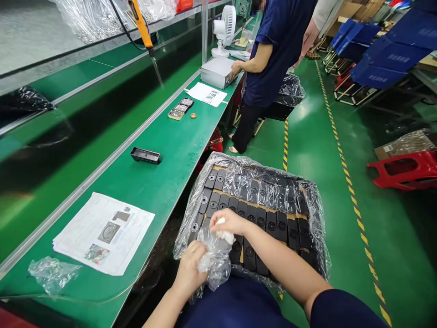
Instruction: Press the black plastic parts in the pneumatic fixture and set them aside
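My left hand (191,265) grips a crumpled clear plastic bag (218,268) close to my body, its fingers curled around the plastic. Just above the bag's opening, my right hand (232,222) pinches a soft, crumpled white piece (226,236); whether it is tissue or cloth I cannot tell. Beneath both hands is a plastic-lined box (321,228) holding several rows of black rectangular parts (271,223), each with a round recess. Clear film covers part of the far rows.
On the green bench (170,146) to my left lie printed sheets (102,232), another clear bag (53,274), a black housing (145,156) and small trays of metal parts (180,109). An orange electric screwdriver (141,25) hangs above. A co-worker (273,54) stands ahead, touching a metal box (218,72).
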{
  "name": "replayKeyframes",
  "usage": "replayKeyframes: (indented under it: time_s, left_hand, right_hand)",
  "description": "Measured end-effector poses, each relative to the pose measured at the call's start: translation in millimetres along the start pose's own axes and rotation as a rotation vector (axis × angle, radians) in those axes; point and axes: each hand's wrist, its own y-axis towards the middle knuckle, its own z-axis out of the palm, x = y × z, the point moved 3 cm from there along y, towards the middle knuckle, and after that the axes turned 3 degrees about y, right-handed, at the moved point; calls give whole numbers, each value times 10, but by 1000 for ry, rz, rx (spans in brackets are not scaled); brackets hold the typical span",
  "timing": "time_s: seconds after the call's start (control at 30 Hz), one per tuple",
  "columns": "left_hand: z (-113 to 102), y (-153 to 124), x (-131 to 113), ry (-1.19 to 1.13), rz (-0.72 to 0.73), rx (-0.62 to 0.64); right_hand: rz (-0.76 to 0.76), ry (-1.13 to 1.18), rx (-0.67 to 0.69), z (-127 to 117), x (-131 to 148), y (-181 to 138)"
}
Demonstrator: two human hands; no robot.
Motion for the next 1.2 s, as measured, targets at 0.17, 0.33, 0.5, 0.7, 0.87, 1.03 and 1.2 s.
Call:
replayKeyframes:
  time_s: [0.17,0.33,0.5,0.7,0.87,1.03,1.2]
  left_hand:
    - [-6,-135,8,1,-108,69]
    - [-72,-224,32,-37,-216,65]
    - [-227,-278,144,-29,-336,-11]
    - [-342,-346,271,8,-354,-150]
    - [-283,-317,261,-42,-397,-75]
    - [-261,-269,189,-27,-402,-27]
    - [-234,-341,213,-25,-407,-59]
  right_hand:
    - [223,-339,-425,-426,-223,739]
    - [313,-521,-478,-561,-269,1281]
    - [404,-625,-536,-760,-480,1103]
    - [352,-799,-496,-832,-796,624]
    - [267,-875,-452,-691,-829,739]
    - [227,-882,-452,-625,-804,819]
    - [302,-889,-557,-582,-852,637]
